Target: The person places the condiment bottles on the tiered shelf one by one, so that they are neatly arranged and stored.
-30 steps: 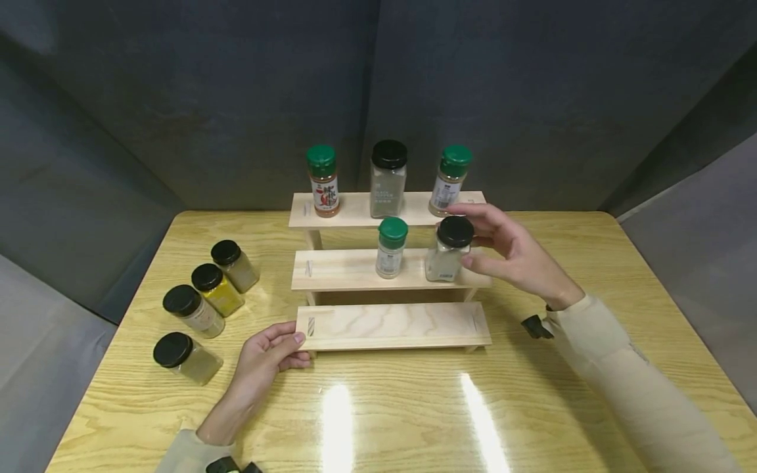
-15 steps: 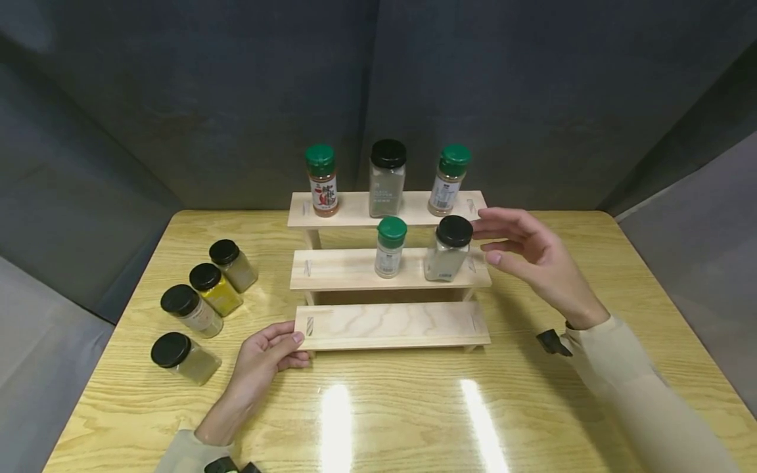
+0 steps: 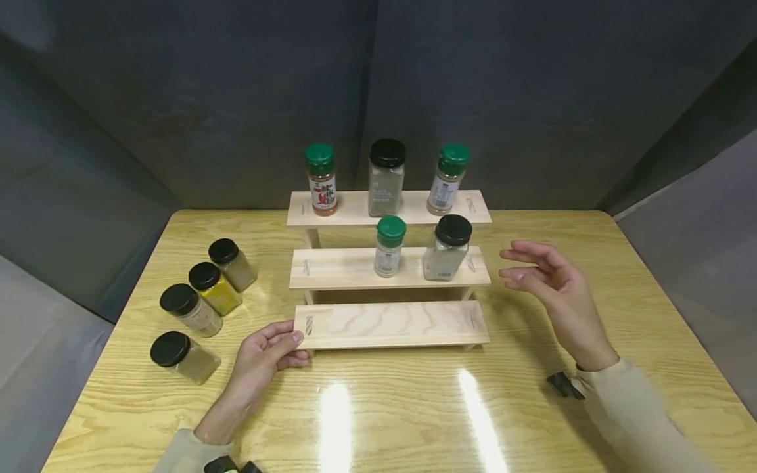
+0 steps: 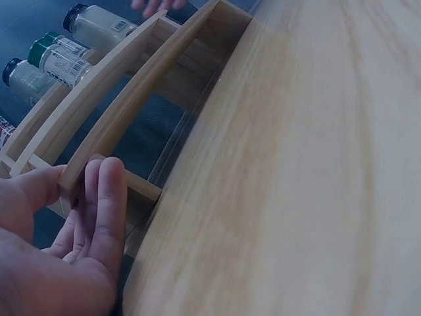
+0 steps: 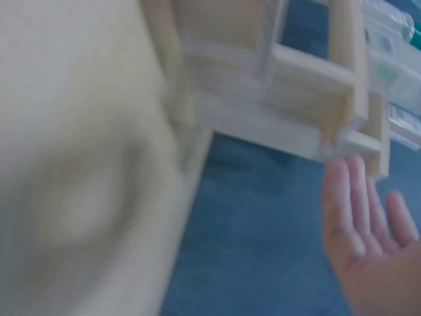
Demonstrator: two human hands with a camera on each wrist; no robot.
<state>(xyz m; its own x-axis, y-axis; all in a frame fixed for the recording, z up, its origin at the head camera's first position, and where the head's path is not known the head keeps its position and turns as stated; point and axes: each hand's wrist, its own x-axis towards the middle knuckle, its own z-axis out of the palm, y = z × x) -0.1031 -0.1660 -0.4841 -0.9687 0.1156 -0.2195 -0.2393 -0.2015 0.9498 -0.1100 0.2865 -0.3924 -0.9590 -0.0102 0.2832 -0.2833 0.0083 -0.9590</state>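
A three-tier wooden spice rack (image 3: 390, 326) stands on the table. My left hand (image 3: 264, 355) pinches the left end of its lowest shelf, thumb on top and fingers beneath, as the left wrist view also shows. My right hand (image 3: 552, 295) is apart from the rack on its right, fingers loosely bent and holding nothing. On the middle shelf stand a green-capped spice jar (image 3: 388, 253) and, at the right, a square black-capped jar (image 3: 447, 253). The top shelf bears a red-labelled green-capped jar (image 3: 322, 187), a tall black pepper jar (image 3: 387, 184) and another green-capped jar (image 3: 446, 187).
Several black-capped jars lie tilted on the table left of the rack, among them a yellow-filled jar (image 3: 219, 292) and a jar (image 3: 186, 358) nearest the front. Dark grey curtains (image 3: 236, 98) enclose the back and sides of the wooden table (image 3: 402, 420).
My right hand has let go of the square black-capped jar on the middle shelf and drawn away to the right and toward me. My left hand keeps its hold on the lowest shelf.
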